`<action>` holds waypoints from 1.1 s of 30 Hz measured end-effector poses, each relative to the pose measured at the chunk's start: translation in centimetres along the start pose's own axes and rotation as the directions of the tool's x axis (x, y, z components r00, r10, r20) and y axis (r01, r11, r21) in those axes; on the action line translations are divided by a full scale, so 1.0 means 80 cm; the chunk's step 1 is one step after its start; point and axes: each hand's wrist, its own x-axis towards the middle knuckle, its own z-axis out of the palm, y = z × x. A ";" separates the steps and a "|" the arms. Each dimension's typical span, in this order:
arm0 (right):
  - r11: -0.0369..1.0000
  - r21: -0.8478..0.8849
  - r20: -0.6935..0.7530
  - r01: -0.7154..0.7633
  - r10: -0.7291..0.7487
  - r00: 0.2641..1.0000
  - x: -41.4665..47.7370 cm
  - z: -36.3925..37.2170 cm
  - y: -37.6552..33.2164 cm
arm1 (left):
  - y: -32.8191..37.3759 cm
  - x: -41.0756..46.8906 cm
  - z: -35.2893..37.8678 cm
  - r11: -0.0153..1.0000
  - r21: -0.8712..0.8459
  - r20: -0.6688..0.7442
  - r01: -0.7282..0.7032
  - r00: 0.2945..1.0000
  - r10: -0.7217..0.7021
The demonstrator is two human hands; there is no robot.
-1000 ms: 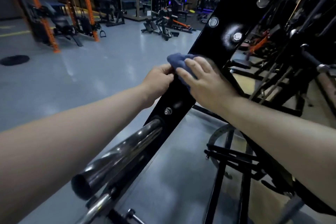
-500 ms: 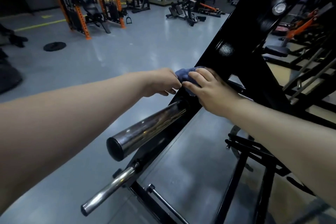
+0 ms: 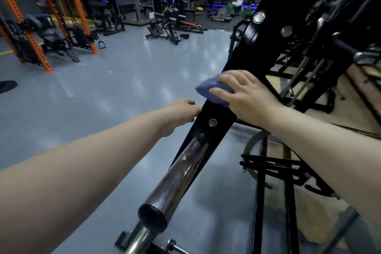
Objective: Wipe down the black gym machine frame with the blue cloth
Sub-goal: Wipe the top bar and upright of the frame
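Blue cloth [image 3: 206,88] beneath right hand [image 3: 249,97] fingers [image 3: 221,93], on frame [image 3: 245,47].

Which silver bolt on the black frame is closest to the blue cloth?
The bolt between the blue cloth and chrome bar; the others sit far higher.

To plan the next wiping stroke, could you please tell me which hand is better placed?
The right, probably: the right hand lies flat on the blue cloth, pressing it against the black frame, while the left hand sits beside the frame without any cloth.
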 end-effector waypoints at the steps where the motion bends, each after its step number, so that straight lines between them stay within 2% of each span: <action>1: 0.987 -0.012 -0.040 -0.158 0.158 0.987 -0.002 0.000 -0.010 | 0.002 0.002 -0.002 0.999 -0.037 -0.007 -0.018 1.000 0.018; 3: 0.922 0.002 -0.041 -0.388 0.388 0.921 -0.007 0.007 -0.036 | 0.008 0.006 -0.005 0.993 -0.103 0.022 -0.056 0.998 0.058; 5: 0.862 0.037 0.032 -0.506 0.505 0.862 -0.005 0.016 -0.065 | 0.009 0.010 -0.009 0.983 -0.164 0.075 -0.079 0.993 0.092; 11: 0.816 0.112 0.182 -0.567 0.544 0.819 0.004 0.015 -0.122 | -0.008 0.018 -0.021 0.979 -0.165 0.228 -0.118 0.961 0.154; 13: 0.818 0.139 0.184 -0.558 0.532 0.826 0.003 0.007 -0.123 | -0.012 0.017 -0.020 0.976 -0.173 0.260 -0.134 0.949 0.177; 15: 0.810 0.087 0.118 -0.579 0.569 0.814 0.005 0.001 -0.120 | -0.008 0.016 -0.017 0.964 -0.221 0.262 -0.150 0.942 0.207; 17: 0.704 0.053 0.041 -0.708 0.707 0.706 0.011 0.001 -0.117 | 0.003 0.017 -0.016 0.945 -0.281 0.239 -0.167 0.942 0.238; 18: 0.638 0.085 0.033 -0.765 0.766 0.642 0.016 0.005 -0.117 | 0.010 0.016 -0.016 0.934 -0.311 0.220 -0.176 0.943 0.251; 19: 0.605 0.130 0.036 -0.786 0.789 0.613 0.019 0.010 -0.118 | 0.016 0.017 -0.015 0.925 -0.326 0.204 -0.193 0.941 0.268; 23: 0.664 0.181 0.076 -0.725 0.726 0.683 0.018 0.033 -0.138 | 0.019 0.023 -0.011 0.939 -0.251 0.142 -0.235 0.951 0.276; 28: 0.616 0.458 0.075 -0.641 0.692 0.718 0.019 0.027 -0.129 | 0.016 0.041 -0.002 0.962 -0.154 0.037 -0.226 0.971 0.235; 29: 0.596 0.513 0.055 -0.618 0.696 0.716 0.017 0.023 -0.124 | 0.018 0.045 0.002 0.963 -0.145 0.001 -0.227 0.973 0.229; 31: 0.486 0.638 0.045 -0.597 0.751 0.659 0.011 0.016 -0.117 | 0.019 0.053 0.011 0.969 -0.124 -0.048 -0.213 0.977 0.208; 33: 0.417 0.685 0.062 -0.598 0.783 0.618 0.007 0.012 -0.117 | 0.016 0.063 0.017 0.968 -0.124 -0.071 -0.218 0.975 0.210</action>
